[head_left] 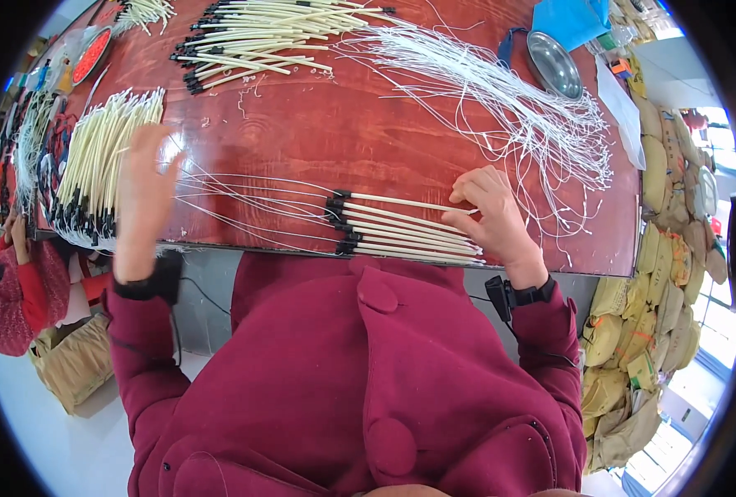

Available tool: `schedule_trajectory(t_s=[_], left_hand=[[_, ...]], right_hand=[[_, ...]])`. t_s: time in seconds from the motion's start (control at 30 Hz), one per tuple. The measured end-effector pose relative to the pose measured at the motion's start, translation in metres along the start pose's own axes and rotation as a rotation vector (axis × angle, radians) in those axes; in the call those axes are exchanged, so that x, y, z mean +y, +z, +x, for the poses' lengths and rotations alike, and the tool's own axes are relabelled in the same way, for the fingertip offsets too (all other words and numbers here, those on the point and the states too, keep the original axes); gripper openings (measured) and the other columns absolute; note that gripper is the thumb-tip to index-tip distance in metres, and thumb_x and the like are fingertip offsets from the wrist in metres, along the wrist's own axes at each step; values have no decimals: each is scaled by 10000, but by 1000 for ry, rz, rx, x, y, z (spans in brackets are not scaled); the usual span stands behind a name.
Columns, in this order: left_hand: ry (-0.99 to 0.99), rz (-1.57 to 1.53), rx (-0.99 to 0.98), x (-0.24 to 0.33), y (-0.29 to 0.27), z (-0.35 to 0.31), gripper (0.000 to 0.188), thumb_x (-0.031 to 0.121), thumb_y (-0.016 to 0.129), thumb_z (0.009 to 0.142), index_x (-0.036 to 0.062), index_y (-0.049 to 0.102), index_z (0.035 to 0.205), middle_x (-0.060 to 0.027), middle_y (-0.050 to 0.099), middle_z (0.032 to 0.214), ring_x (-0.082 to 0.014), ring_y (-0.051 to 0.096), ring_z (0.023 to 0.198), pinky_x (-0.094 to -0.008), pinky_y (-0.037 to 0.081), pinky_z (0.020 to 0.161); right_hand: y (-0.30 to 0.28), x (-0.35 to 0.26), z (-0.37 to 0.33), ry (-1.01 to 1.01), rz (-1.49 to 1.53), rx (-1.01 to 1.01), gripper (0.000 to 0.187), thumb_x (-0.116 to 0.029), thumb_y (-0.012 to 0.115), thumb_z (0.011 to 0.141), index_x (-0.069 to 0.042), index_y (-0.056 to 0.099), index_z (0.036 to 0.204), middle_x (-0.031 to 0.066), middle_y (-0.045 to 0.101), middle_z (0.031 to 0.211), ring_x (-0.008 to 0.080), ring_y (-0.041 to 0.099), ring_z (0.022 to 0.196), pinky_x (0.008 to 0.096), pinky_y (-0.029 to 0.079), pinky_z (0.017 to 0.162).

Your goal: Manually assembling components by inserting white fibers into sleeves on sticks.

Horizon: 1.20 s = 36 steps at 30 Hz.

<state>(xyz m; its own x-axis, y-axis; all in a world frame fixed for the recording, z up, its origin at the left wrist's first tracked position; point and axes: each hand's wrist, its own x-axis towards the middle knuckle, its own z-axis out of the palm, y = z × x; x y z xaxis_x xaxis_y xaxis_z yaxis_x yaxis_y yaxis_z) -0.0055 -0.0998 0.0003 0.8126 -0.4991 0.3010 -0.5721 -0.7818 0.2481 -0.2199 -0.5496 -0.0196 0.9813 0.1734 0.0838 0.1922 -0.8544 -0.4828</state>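
Note:
Several cream-coloured thin tubes (409, 229) with black end fittings lie side by side along the table's near edge. White wires (256, 189) run left from their black ends. Over the right ends of these tubes hovers my right hand (496, 217), its fingers curved and the thumb apart from them, with nothing visible gripped. My left hand (144, 199) is raised at the left, beside a standing-looking bundle of cream tubes (107, 153) with black lower ends. Motion smears its fingers, so what they hold, if anything, cannot be made out.
On the red table (318, 132), a pile of cream tubes (260, 37) lies at the back. A loose heap of white wires (500, 91) spreads at the right, near an oval metal dish (554, 65). A red-filled tray (92, 56) is far left. Stacked sacks (633, 323) stand right; another person (20, 290) is left.

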Motion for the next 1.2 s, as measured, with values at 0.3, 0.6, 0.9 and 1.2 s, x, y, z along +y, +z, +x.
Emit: schedule_trajectory(t_s=[0.3,0.6,0.9,1.2], left_hand=[[482,-393,-544,140,78,16,237,177,724,895,50,683,1090,-124,634,1065,-350,621,1035,-454,511,898],[665,-289,-240,192,147,118,188,161,717,888,75,667,1047,-105,630,1037,-319,625,1031,-440,515,885],[706,-370,-321,242,171,131,216,110,684,889,55,658,1096,-108,630,1066,-319,684,964,-434,579,784],[829,-333,-356,244,177,111,197,85,604,918,40,632,1107,-155,604,1109,-321,709,882,-433,593,693]], right_hand=[[7,13,20,9,-175,209,390,-150,745,886,-14,673,1244,108,637,1289,311,582,1124,422,456,997],[24,24,33,149,-233,295,518,-159,749,891,32,619,1354,153,556,1439,337,558,1178,435,456,1039],[27,22,16,207,-251,263,403,-177,754,880,12,711,1233,141,576,1430,328,566,1152,445,461,1017],[23,10,-3,126,-145,229,308,-178,762,860,-52,777,1140,123,627,1375,309,575,1118,434,456,1005]])
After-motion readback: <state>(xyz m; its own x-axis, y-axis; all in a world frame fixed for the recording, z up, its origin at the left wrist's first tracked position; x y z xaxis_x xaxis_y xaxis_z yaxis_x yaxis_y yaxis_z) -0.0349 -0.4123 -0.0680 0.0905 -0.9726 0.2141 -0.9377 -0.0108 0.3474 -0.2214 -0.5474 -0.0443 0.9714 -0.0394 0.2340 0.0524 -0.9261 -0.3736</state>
